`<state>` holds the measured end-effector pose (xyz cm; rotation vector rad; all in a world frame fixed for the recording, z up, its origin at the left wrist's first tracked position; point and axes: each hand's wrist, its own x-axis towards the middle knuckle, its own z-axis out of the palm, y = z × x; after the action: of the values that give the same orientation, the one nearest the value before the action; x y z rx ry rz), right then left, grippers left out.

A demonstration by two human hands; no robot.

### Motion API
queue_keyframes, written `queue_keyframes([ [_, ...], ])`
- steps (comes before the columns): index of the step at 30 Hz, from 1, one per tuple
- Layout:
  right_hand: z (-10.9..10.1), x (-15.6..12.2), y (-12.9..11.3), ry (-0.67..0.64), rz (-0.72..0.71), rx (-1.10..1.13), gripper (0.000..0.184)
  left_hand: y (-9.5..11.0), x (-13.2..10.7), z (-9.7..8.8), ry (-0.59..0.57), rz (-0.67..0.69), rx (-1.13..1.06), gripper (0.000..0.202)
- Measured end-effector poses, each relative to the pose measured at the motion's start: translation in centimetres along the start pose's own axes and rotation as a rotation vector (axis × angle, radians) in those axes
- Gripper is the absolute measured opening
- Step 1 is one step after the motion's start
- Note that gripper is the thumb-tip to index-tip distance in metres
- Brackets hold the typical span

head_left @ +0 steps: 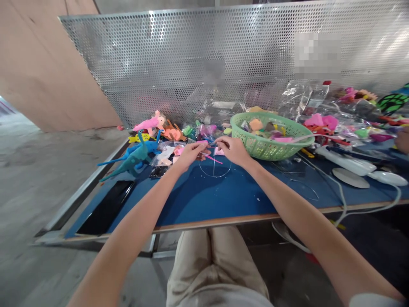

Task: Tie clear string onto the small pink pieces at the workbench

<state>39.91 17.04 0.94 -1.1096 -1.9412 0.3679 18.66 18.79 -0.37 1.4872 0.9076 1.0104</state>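
The left hand (193, 153) pinches a slim pink piece (214, 160) between its fingers, above the blue table (204, 200). Close beside it, the right hand (234, 150) has bent fingers, but I cannot tell what they pinch; below hangs a thin loop (214, 176), and rightward stands a green basket (271, 148).

No lettering or numbers can be read.
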Motion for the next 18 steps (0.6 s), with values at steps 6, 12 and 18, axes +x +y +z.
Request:
queue_keyframes([
  [6,-0.2,-0.4,-1.5,0.011,-0.049,-0.023,0.027,0.3,-0.2,0.5,0.057,0.147,0.069,0.036],
  [12,0.6,-0.4,-1.4,-0.011,-0.063,0.098,0.026,0.9,-0.8,0.9,0.053,0.298,0.284,0.035],
  [18,0.8,-0.2,-1.8,0.005,-0.091,0.092,0.024,1.5,-1.2,1.6,0.059,0.274,0.211,0.033],
])
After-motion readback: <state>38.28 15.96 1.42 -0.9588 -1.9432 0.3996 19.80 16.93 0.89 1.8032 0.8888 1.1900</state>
